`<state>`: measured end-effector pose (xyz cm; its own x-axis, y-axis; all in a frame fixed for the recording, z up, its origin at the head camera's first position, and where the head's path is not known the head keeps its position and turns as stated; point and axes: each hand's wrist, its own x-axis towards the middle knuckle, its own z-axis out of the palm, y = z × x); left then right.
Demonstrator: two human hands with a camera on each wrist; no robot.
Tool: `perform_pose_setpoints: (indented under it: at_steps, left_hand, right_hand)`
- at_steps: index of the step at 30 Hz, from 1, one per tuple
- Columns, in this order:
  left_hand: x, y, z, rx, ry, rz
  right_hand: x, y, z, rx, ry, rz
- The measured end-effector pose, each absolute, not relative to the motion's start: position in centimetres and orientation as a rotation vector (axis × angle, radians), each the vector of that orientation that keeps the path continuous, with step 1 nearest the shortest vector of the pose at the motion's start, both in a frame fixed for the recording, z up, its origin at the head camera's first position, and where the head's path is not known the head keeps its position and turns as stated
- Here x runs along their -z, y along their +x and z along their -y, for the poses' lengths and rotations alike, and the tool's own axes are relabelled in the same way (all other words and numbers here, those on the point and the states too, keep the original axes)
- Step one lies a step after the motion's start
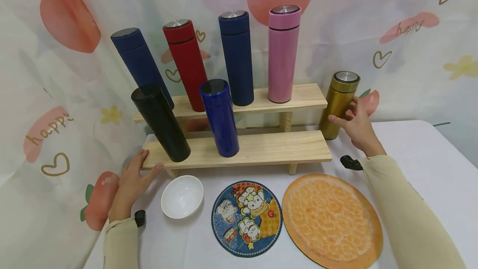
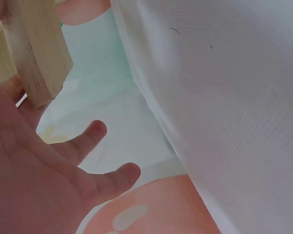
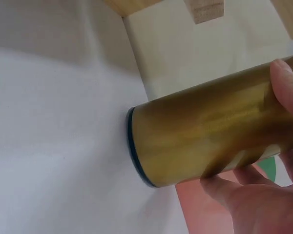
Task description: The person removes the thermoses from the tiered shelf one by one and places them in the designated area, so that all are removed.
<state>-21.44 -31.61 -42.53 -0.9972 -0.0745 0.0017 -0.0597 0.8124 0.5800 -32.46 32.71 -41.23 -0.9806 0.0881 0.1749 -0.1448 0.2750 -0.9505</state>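
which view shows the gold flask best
The head view: the gold flask stands whole and upright on the table beside the wooden shelf, with the right hand round it. The right wrist view shows only its lower body and base close up. The left wrist view shows none of it.

Right wrist view. Gold flask [image 3: 210,131] fills the middle of the frame, lying across it from lower left to upper right as the camera sees it. Its base, ringed by a dark rim, rests on the white bench [image 3: 53,161]. Right hand [image 3: 263,195] grips the flask: a fingertip [image 3: 288,85] lies over its upper side at the right edge, palm and other fingers wrap beneath. Pale wooden shelf [image 3: 205,7] parts show along the top edge, apart from the flask. Below the flask, a pinkish patch and a bit of green on the backdrop [image 3: 185,44].
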Motion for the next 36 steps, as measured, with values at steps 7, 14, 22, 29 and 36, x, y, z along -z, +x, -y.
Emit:
perform_pose_setpoints:
  at_steps: [7, 14, 22, 29, 36]
  left_hand:
    - [42.5, -21.3, 31.8, 0.959, 0.101, 2.964]
    - [42.8, -21.4, 31.8, 0.960, 0.105, 2.970]
    - [42.4, -21.5, 31.7, 0.954, 0.092, 2.958]
    - [42.3, -21.7, 31.7, 0.943, 0.091, 2.965]
    - [42.5, -21.7, 31.7, 0.951, 0.093, 2.966]
  right_hand:
    - [41.5, -32.4, -32.4, -1.829, 0.048, 2.323]
    - [41.1, -31.2, -31.5, -1.893, 0.025, 2.249]
    - [37.5, -29.3, -29.8, -2.061, 0.183, 1.799]
    - [34.3, -28.1, -27.5, -2.016, 0.342, 1.608]
    - [32.0, -26.8, -24.2, -1.980, 0.483, 1.533]
